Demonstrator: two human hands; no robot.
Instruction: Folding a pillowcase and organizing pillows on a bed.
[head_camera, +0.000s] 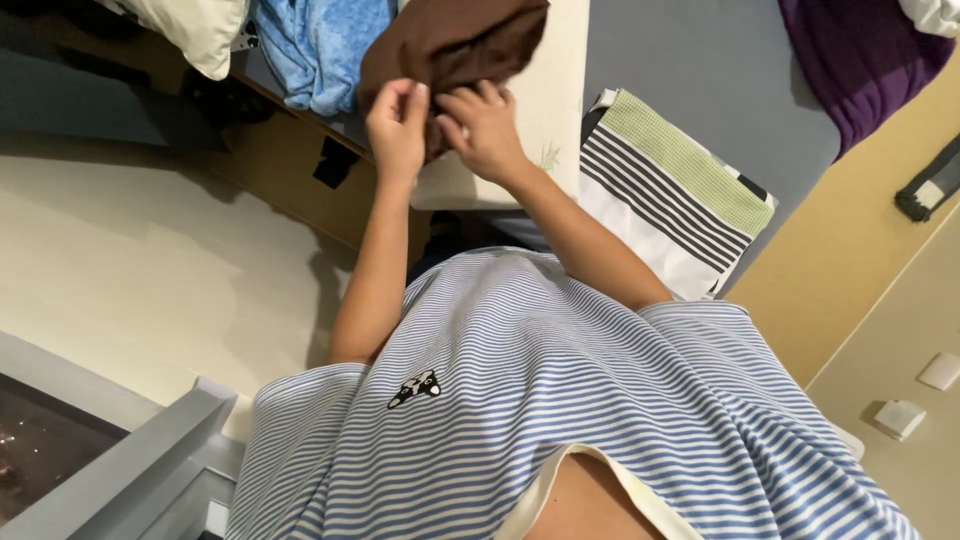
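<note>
The person in the blue-and-white striped cotton shirt (560, 400) stands close against the bed, both arms stretched out in front. The left hand (397, 125) and the right hand (487, 128) sit side by side, nearly touching, and both have their fingers pinched shut on the near hem of a dark brown soft cloth garment (450, 40). That brown garment is bunched up, lifted a little at the hem, and it lies partly over a cream-coloured flat pillow (545, 110) whose near edge hangs just past the side of the bed. Just beside the brown garment, on the left-hand side of the hands, a crumpled light blue fabric piece (320, 45) rests on the grey bedsheet (680, 70), and farther that way a pale cream cushion (195, 30) pokes over the bed's edge. On the right-hand side, near the forearm, lies a folded cloth with black and white stripes and a green checked band (670, 195), flat on the sheet. Beyond it there is a bare stretch of grey sheet, then a purple blanket (860, 60) heaped at the far corner. The wooden bed frame (290, 165) runs below the hands, with open pale floor (140, 280) alongside it.
</note>
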